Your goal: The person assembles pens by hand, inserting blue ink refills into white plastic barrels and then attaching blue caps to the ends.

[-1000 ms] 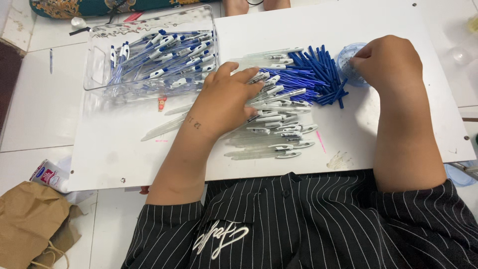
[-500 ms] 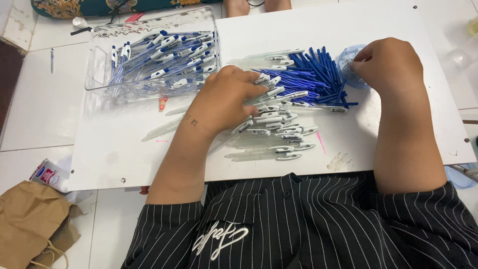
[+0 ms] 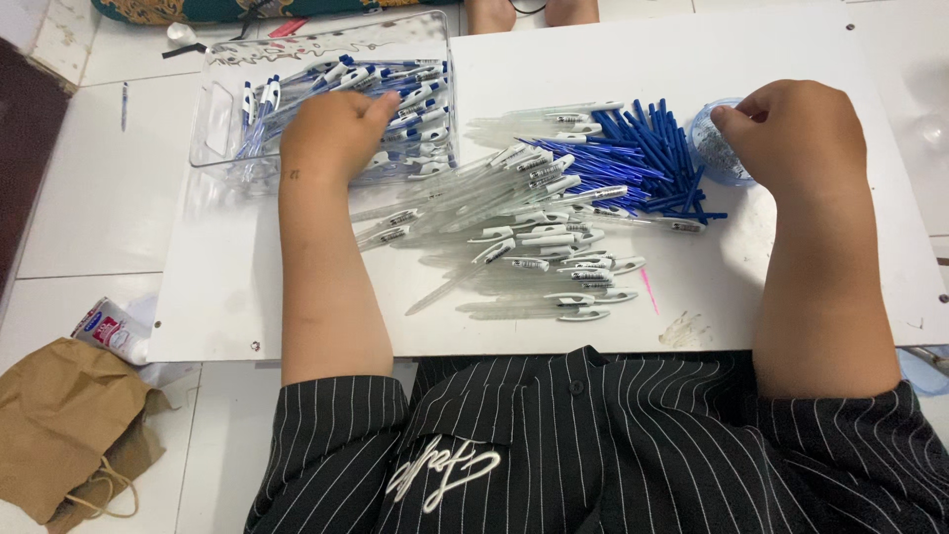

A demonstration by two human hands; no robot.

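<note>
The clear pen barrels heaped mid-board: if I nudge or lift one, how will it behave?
The clear pen barrels look like thin, straight plastic tubes, so probably stiff and light. Being round and smooth, one would likely roll or slide on the white board. They lie criss-crossed in a loose heap, so nudging one may shift its neighbours.

A flat white rectangular board lies on the pale tiled floor. On its far left corner stands a clear plastic rectangular tray holding assembled blue-and-white pens; the left hand rests in it. Right of the tray, mid-board, lies a heap of clear plastic pen barrels, with a pile of thin blue ink refills behind and right of it. Further right sits a small round clear cup, touched by the right hand. Left of the board, on the floor, lies a crumpled brown paper bag.
</note>
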